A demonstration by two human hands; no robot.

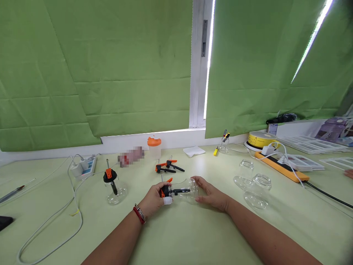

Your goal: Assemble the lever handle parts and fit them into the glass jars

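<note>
A clear glass bottle point(184, 187) lies sideways between my two hands, just over the table. My left hand point(154, 198), with a white wrap on one finger, grips its black and orange spout top point(166, 190) at the neck. A black tube from that top runs inside the glass. My right hand point(210, 194) is curled around the bottle's wide base. Just beyond the hands lie two loose black and orange spout tops point(164, 169) point(174, 165). On the left stands another glass bottle point(115, 195) with such a top fitted. Two glass bottles without tops point(243, 173) point(258, 189) stand on the right.
An orange power strip point(281, 166) with white cables lies at right, near a yellow round case point(261, 140). A cup with an orange lid point(154, 147), a paper point(194, 151) and a small jar of tools point(225, 144) stand along the back. A white cable point(78, 221) loops at left.
</note>
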